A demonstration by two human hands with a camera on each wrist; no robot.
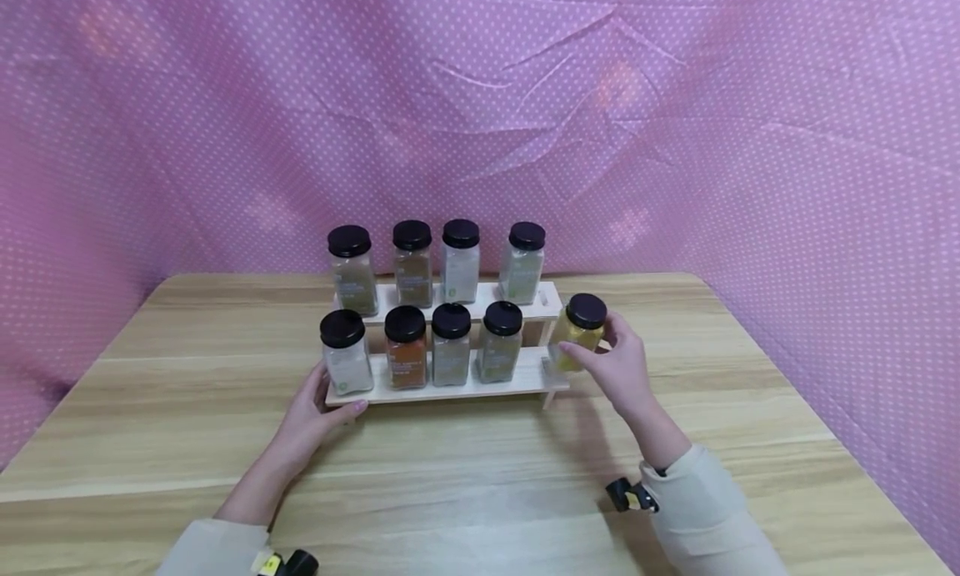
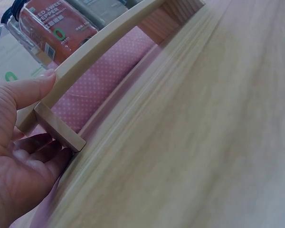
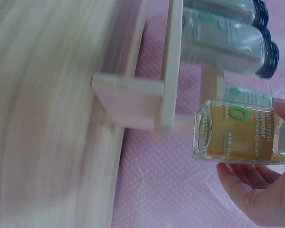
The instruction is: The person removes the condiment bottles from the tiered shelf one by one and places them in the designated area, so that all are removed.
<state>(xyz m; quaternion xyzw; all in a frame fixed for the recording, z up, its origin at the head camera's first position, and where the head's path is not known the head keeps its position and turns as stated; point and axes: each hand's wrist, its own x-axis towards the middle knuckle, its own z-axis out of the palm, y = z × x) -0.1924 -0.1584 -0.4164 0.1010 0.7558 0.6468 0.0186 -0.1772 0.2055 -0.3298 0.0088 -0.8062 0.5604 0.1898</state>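
Observation:
My right hand (image 1: 621, 363) holds a glass spice jar of yellow turmeric powder (image 1: 576, 334) between thumb and fingers. The jar has a black lid and leans slightly at the right end of a two-tier wooden spice rack (image 1: 536, 374). In the right wrist view, the base of the turmeric jar (image 3: 237, 133) is above the lower shelf's level, just off its end. My left hand (image 1: 311, 418) grips the rack's lower left end. The left wrist view has its thumb on the shelf's front edge and its fingers by the short wooden leg (image 2: 59, 128).
Several black-lidded jars stand on the lower shelf, among them a white one (image 1: 348, 369) and a red pepper one (image 1: 407, 361). More jars line the upper shelf, such as a pale green one (image 1: 522, 267). Pink dotted cloth (image 1: 480, 101) hangs behind the wooden table (image 1: 450, 493).

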